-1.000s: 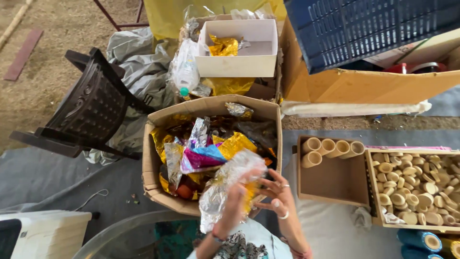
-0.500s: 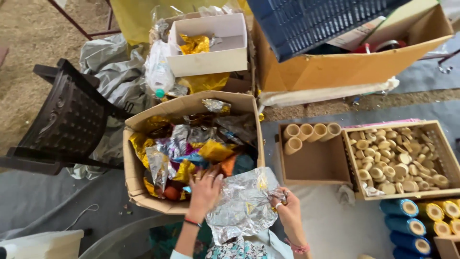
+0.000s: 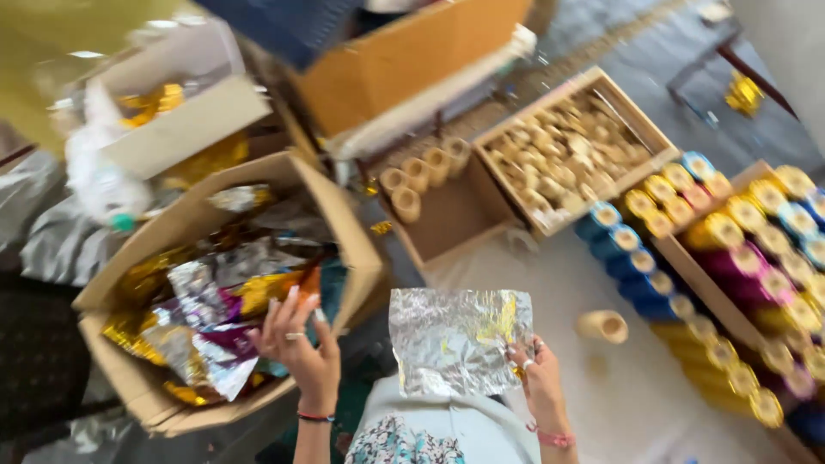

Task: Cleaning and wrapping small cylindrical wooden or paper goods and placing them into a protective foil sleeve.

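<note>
Right hand (image 3: 541, 378) pinches a crinkled silver foil sheet (image 3: 455, 339) by its edge, above the lap. Left hand (image 3: 301, 344), fingers spread and empty, rests at the open brown cardboard box of foil wrappers (image 3: 215, 283). That thin edge hold risks tearing or dropping the foil.

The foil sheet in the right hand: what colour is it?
The foil sheet is crinkled silver with yellow flecks, seen in the head view.

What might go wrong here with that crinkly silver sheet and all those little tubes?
The crinkled silver foil sheet, pinched at one edge by the right hand, could tear or slip. The loose beige cardboard tube lying beside it might roll away. The left hand, at the open cardboard box of foil scraps, could spill them.
</note>
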